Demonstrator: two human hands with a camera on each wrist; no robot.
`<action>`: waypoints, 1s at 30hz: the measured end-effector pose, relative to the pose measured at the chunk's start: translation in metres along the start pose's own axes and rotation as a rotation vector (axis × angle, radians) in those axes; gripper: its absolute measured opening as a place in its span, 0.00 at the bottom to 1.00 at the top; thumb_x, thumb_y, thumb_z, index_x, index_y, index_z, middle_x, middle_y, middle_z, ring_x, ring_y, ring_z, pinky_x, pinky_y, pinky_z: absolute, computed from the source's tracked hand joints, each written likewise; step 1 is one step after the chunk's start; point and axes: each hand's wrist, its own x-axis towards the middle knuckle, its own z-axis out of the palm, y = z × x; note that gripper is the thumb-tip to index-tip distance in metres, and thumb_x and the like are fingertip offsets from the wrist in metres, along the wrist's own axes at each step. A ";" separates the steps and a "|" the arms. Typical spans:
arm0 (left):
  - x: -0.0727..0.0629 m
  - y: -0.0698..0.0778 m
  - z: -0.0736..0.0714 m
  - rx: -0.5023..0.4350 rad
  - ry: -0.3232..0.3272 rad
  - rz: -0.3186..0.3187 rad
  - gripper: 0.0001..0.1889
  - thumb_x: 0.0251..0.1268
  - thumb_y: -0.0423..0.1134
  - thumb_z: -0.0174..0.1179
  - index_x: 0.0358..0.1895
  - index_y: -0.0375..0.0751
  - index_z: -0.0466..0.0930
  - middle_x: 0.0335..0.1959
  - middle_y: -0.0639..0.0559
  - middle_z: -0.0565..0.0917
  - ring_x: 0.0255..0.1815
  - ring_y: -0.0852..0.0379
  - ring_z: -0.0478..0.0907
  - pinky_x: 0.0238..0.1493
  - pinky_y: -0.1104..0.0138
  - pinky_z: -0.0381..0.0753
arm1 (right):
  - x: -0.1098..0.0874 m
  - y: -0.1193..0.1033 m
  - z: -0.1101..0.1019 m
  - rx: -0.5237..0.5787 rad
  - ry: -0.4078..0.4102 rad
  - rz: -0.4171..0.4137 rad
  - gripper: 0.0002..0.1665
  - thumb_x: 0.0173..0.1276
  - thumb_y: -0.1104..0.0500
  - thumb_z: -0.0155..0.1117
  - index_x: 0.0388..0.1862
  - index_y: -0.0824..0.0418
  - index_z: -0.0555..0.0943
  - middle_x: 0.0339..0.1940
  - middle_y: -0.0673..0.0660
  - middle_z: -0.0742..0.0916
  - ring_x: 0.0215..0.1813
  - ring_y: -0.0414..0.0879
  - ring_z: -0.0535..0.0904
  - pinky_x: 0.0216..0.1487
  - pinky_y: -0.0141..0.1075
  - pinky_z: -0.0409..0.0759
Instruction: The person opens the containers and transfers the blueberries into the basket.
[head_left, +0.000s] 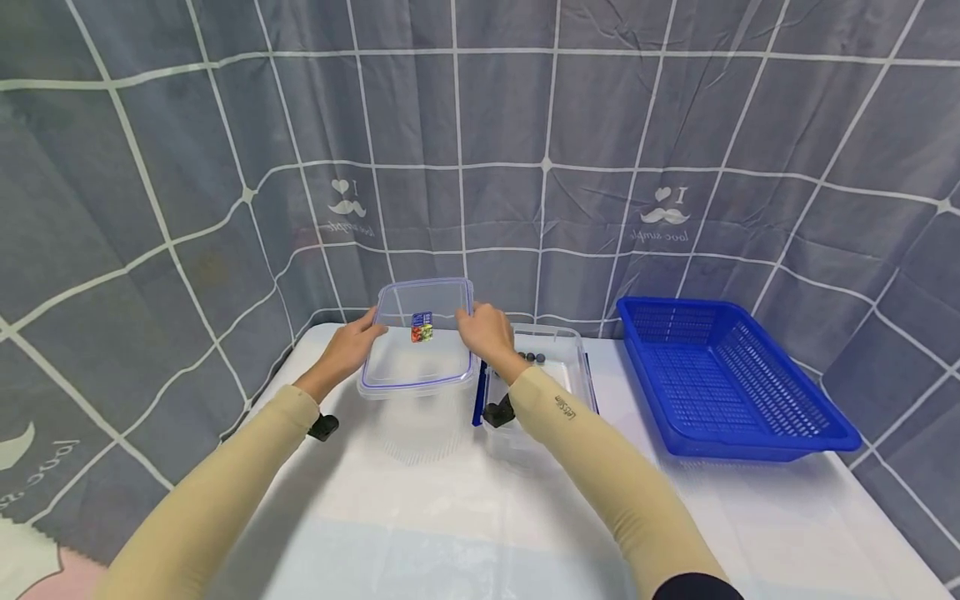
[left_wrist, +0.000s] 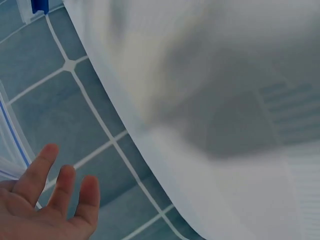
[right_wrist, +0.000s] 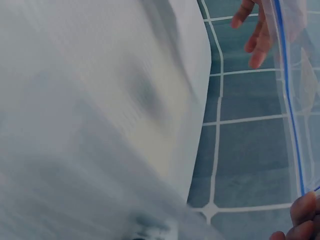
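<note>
The left hand (head_left: 347, 348) and the right hand (head_left: 489, 335) are pinching 1 transparent blue-sealed lid (head_left: 422, 354) at opposite edges.

Clear, glossy plastic for lid (head_left: 423, 362) and box (head_left: 558, 371); smooth, perforated plastic for basket (head_left: 727, 445); matt, creased cloth for curtain (head_left: 502, 108); smooth, matt stretch fabric for sleeves (head_left: 600, 467).

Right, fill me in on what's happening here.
A person holds up a clear lid above the table, the left grip at one side edge and the right grip at the other. The box, partly hidden by the right forearm, stands open on the table with a few small dark pieces inside. A blue basket sits off to the right.
</note>
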 end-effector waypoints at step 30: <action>-0.004 -0.064 -0.016 0.007 -0.266 -0.179 0.36 0.79 0.49 0.37 0.80 0.31 0.41 0.81 0.32 0.44 0.81 0.31 0.39 0.79 0.42 0.42 | 0.002 -0.025 0.054 -0.173 -0.328 0.044 0.22 0.74 0.49 0.46 0.49 0.61 0.82 0.39 0.56 0.81 0.32 0.46 0.71 0.30 0.37 0.71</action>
